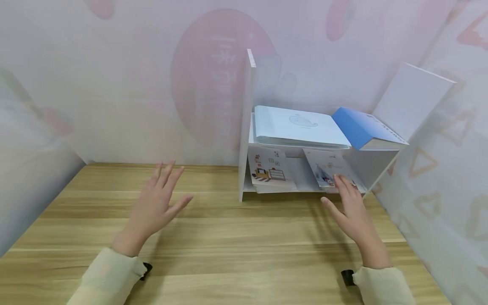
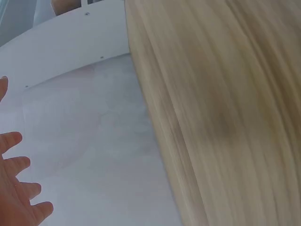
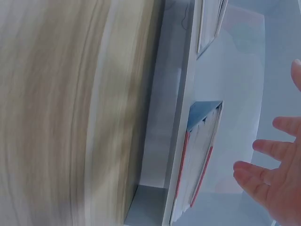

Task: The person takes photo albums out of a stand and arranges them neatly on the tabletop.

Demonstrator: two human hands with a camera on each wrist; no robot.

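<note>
Books [image 1: 301, 127] seem settled on the two-level shelf [image 1: 245, 140], left hand [image 1: 152, 205] and right hand [image 1: 350, 212] spread empty near it, remainder unclear.

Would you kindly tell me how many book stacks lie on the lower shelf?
2 on the lower shelf: a left stack and, near the right hand, a right stack. Others could be hidden farther back.

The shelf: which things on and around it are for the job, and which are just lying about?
Probably for the job:
right hand, open, close by the lower right books
shelf, where those books lie
left hand, open, above the table

Seemingly just lying about, with no hand near:
whale book, on top
blue book, on top
lower left books
</note>
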